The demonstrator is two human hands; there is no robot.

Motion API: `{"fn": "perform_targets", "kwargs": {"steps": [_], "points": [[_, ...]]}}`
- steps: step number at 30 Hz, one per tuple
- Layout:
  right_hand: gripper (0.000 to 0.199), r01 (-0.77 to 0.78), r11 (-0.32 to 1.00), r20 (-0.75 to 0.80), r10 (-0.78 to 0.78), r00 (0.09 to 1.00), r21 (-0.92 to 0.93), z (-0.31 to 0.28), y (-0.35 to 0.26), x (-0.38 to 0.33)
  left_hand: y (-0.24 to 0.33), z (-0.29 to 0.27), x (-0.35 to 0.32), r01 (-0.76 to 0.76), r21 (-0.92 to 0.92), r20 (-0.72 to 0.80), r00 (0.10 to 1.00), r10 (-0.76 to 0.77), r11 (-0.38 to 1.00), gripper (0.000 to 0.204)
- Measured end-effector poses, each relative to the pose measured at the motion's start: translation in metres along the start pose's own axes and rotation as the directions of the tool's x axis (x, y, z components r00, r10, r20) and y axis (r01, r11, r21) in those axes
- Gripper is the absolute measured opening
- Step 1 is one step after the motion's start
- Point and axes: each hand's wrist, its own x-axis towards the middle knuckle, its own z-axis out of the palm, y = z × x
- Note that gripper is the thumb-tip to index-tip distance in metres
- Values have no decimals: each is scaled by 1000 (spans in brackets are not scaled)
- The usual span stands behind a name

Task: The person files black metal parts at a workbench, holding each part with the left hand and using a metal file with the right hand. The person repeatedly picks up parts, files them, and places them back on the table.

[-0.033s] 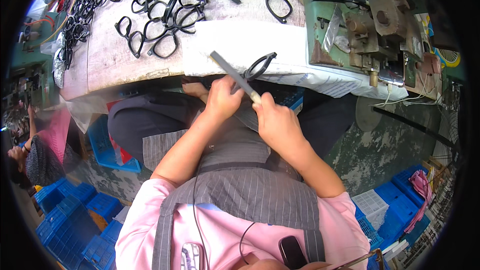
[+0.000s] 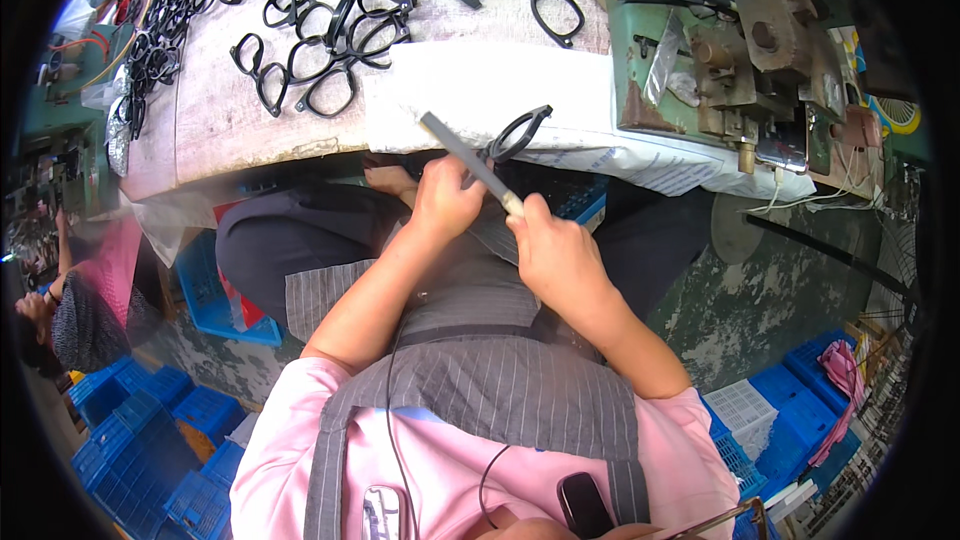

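Black eyeglass frame (image 2: 515,135), flat file (image 2: 470,162), both hands gripping

We see a glossy black plastic spectacle frame (image 2: 518,133) against a matt grey flat metal file (image 2: 468,160). Our worn, rough pale worktop (image 2: 225,110) adjoins a chipped green-painted metal machine (image 2: 640,60); our striped grey apron (image 2: 500,380) is matt cloth.

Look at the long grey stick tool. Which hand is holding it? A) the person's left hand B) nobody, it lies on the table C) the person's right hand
C: the right hand grips the handle end of the grey file, whose blade crosses the black glasses frame held up by the left hand.
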Motion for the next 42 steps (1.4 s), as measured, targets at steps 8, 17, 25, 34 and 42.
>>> {"fn": "perform_targets", "kwargs": {"steps": [8,17,25,34,42], "points": [[22,130,966,51,-144,988,222,-12,0,-30,2,-6,-7,97,18,80,992,-98,995,21],[23,-26,855,358,-190,914,518,11,22,-24,-26,-70,-52,37,627,215,952,-219,778,31],[25,-110,787,363,-152,919,608,65,47,-20,-43,-49,-47,-101,273,315,949,10,957,51],[27,-164,686,292,-74,954,709,46,51,-29,6,-84,-28,-178,293,-127,966,223,939,9],[29,-225,260,170,218,961,939,35,62,-24,24,-144,40,-151,799,-173,870,462,582,37]]}}
